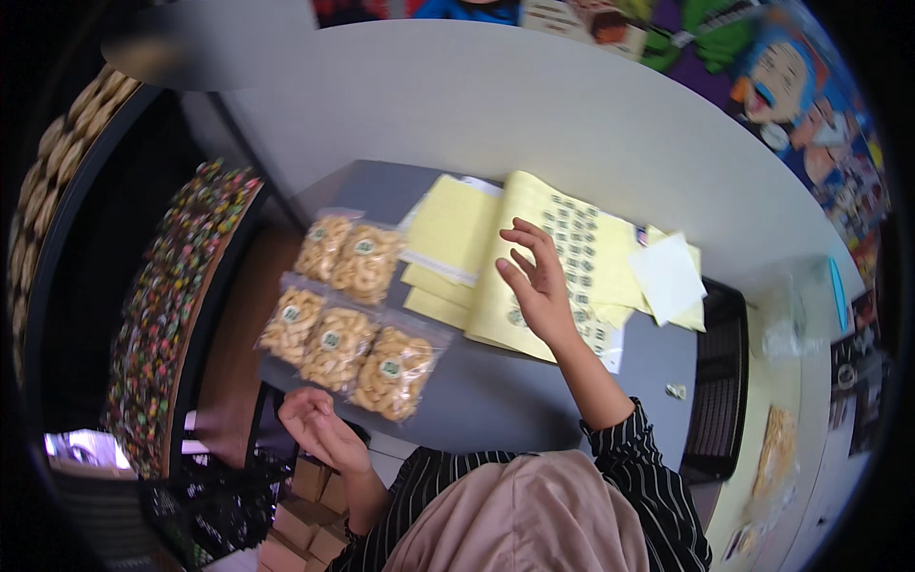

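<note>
My right hand hovers over a sheet of round stickers on yellow backing paper. Its thumb and fingers are apart, and I see nothing between them. My left hand is at the table's near left edge, palm partly up, fingers loosely bent and apart, with nothing visible in it. Closest to it are clear plastic bags of pale ring-shaped snacks, including a near bag, a bag to its right and a far bag. Each of these carries a small round label.
Yellow backing papers and a white square paper lie on the grey table. A crumpled scrap rests at the right. Shelves of colourful wrapped goods stand left; a black mesh chair is right. A white wall curves behind.
</note>
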{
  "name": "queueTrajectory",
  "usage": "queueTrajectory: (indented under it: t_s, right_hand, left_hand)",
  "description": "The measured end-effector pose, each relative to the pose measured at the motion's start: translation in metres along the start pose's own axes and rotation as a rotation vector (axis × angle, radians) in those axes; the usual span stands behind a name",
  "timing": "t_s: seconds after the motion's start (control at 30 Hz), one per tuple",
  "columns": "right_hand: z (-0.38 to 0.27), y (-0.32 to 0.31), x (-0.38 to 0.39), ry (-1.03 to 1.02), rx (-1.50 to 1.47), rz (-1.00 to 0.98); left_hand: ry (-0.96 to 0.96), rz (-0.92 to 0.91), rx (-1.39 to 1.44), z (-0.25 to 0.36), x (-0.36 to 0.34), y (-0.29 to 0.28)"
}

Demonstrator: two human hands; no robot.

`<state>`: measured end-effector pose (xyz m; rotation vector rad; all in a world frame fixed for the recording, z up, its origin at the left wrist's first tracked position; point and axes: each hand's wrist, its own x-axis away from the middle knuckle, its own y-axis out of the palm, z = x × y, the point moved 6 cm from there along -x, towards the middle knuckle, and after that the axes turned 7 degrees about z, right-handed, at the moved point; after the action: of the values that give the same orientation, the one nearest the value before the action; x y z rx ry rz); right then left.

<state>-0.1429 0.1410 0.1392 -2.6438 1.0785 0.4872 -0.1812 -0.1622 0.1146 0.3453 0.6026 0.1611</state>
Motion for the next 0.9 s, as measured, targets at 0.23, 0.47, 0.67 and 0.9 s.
queueTrajectory:
  t_s: [0.23,0.47,0.67,0.9]
  right_hand:
    - [-0.009,-0.208,0.053,-0.171,0.192,0.563]
    - [0.02,-0.459,0.19,-0.103,0.366,1.208]
    - [0.191,-0.543,0.301,0.528,0.297,1.2]
    - [0.358,-0.524,0.346,1.254,-0.058,1.075]
  left_hand:
    - [-0.136,-0.427,0.084,0.01,0.092,0.121]
    - [-0.536,-1.013,0.14,0.005,0.232,0.233]
    - [-0.65,-1.26,0.046,-0.018,0.336,0.285]
    - [-0.433,-0.992,-0.24,-0.052,0.357,0.278]
